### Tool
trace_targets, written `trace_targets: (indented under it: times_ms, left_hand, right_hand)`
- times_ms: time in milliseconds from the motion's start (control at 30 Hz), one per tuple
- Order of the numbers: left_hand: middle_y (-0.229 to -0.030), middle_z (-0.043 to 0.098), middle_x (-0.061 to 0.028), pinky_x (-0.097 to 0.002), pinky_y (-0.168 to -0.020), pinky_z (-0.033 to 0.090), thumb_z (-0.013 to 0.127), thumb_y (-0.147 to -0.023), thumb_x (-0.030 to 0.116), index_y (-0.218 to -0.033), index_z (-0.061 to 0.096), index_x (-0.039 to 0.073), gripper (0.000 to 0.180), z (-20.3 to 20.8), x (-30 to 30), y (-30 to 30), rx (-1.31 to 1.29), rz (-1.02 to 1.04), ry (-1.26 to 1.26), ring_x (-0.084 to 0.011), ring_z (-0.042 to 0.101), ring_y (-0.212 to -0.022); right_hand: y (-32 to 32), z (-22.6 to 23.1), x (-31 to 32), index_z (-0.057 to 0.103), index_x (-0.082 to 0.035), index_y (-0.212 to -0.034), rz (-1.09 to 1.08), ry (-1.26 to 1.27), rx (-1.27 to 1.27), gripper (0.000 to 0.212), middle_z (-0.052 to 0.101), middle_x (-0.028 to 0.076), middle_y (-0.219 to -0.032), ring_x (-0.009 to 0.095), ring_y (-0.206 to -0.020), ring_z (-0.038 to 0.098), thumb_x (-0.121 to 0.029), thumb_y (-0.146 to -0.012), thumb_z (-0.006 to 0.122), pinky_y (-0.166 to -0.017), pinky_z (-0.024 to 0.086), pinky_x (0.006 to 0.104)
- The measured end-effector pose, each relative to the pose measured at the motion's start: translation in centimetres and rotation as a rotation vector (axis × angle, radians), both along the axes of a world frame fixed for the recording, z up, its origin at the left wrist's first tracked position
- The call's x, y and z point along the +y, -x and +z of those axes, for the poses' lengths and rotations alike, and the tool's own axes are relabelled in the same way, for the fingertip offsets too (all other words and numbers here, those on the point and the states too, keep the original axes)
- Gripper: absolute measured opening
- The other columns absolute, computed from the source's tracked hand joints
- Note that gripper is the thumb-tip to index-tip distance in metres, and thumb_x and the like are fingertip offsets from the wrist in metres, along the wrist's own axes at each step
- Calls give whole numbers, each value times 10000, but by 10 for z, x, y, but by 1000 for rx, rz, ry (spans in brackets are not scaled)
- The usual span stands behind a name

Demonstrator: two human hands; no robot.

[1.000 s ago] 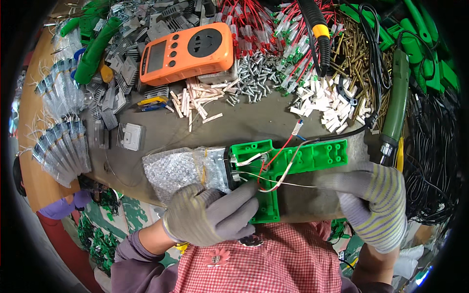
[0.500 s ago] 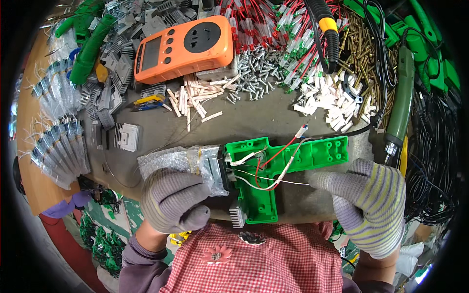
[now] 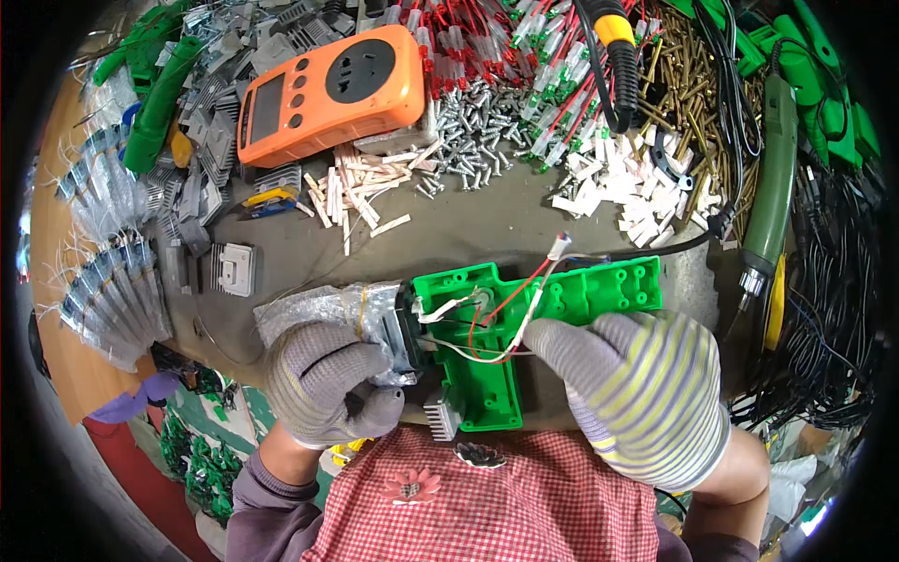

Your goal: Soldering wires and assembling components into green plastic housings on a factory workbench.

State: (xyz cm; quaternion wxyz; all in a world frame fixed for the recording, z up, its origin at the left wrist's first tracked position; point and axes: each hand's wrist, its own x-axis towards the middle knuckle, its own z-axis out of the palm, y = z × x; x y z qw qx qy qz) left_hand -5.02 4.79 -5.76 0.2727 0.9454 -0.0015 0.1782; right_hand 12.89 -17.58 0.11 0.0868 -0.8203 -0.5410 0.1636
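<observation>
A green plastic housing half (image 3: 487, 375), shaped like a pistol grip with a barrel, lies in front of me with its ribbed inside up. At its left end sits a cylindrical part in clear bubble wrap (image 3: 328, 304) with a dark end collar. My left hand (image 3: 328, 384), gloved, is curled against the wrap's near edge; the fingertips are partly hidden. Red and white wires (image 3: 492, 356) loop over the housing, sleeved together at a raised end. The gloved right hand (image 3: 641, 393) pinches a thin white wire beside that loop. A finned metal heat sink (image 3: 441, 418) is by the housing's lower left.
An orange meter (image 3: 328, 94) lies beyond, near heaps of screws (image 3: 478, 136), pale strips (image 3: 361, 187) and white pieces (image 3: 646, 178). A green electric screwdriver (image 3: 773, 178) and black cables (image 3: 824, 318) are right. Wrapped parts (image 3: 112, 300) fan out left; a grey heat sink (image 3: 232, 269) lies nearer.
My right hand has come left, along the thin white wire, close to the housing. The left hand stays by the wrapped part. The whole view has shifted slightly.
</observation>
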Motion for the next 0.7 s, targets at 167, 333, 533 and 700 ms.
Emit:
trace_targets:
  times_ms: [167,333,533,700]
  left_hand:
    - [-896,611,-73,-390,-633,516,793,-729,290,-925,697,123,274,0,1,1,-37,10,-46,-270,619,-706]
    - [-884,621,-65,-373,-608,510,779,-719,248,-903,701,133,230,-1,0,4,-21,39,-44,-253,609,-675]
    - [-833,623,-45,-360,-599,507,765,-727,210,-867,710,141,165,-3,-3,5,-27,98,-42,-234,602,-652]
    - [-830,624,-36,-359,-606,512,760,-728,193,-840,709,145,132,-2,-4,3,-35,123,-92,-236,610,-660]
  right_hand:
    - [3,-8,8,672,-129,-1149,273,-161,-123,376,599,37,-803,202,-718,609,-219,-787,622,-587,485,353]
    - [-2,10,16,664,-169,-1209,384,-21,-130,409,576,31,-782,196,-712,592,-222,-809,600,-592,476,360]
    - [-3,11,20,615,-302,-1336,401,117,-180,486,519,17,-740,187,-696,553,-213,-863,545,-627,462,386]
    - [20,-3,9,623,-309,-1311,279,37,-427,475,576,73,-821,219,-730,541,-208,-852,553,-616,429,358]
